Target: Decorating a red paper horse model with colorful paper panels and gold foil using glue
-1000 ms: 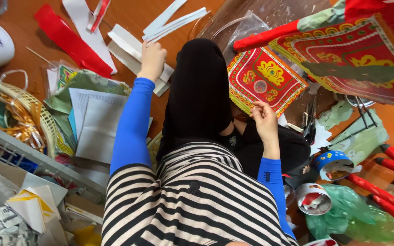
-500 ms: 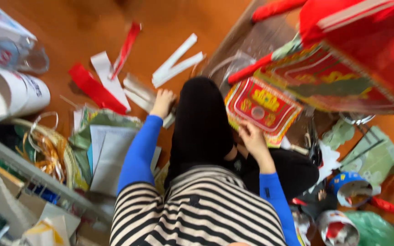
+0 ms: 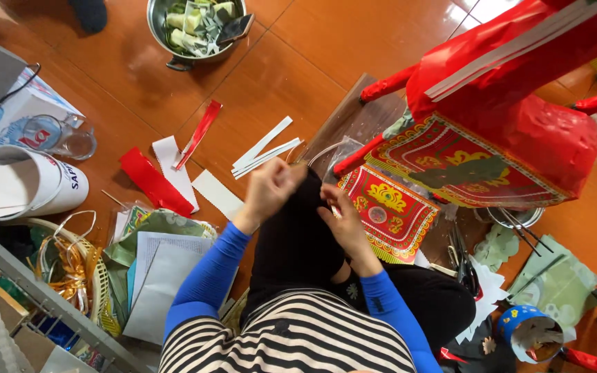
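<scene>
**Both hands raised over the knee, paper pieces waiting on the floor**

The left hand and the right hand are near each other above the black-clothed knee, a little apart. The left fingers are curled as if pinching something small, but I cannot tell what they hold. Just beside the right hand lies the square red and gold printed paper panel, not gripped. As a judgement, much work is left: white paper strips, a red paper strip and the big red paper-covered frame lie apart, not joined. One second ago the left hand reached to the white pieces on the floor; now it is lifted and close to the right.
</scene>
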